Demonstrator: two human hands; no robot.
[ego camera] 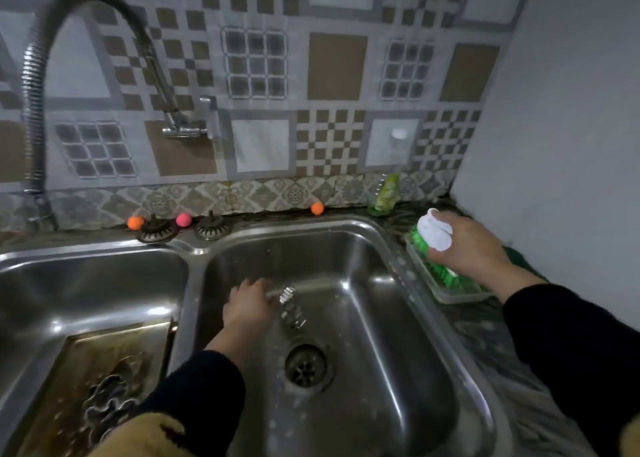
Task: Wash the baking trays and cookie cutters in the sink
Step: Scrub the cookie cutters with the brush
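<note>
Steel cutters [292,307]: on right basin floor, thin, light, wet, sharp-edged; I'd pinch the outer rim.
Left hand [250,303]: reaching, fingers touching cutters, not closed.
Right hand [465,247]: grip closed on brush [437,248].
Tray [104,377]: left basin, stiff, greasy.

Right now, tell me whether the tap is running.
Off, apparently: no stream shows below the faucet spout, though the right basin looks wet.

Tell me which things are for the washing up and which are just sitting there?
For the washing:
baking tray
cookie cutters
scrubbing brush
right basin
soap bottle

Just sitting there:
orange ball
pink ball
sink strainers
</note>
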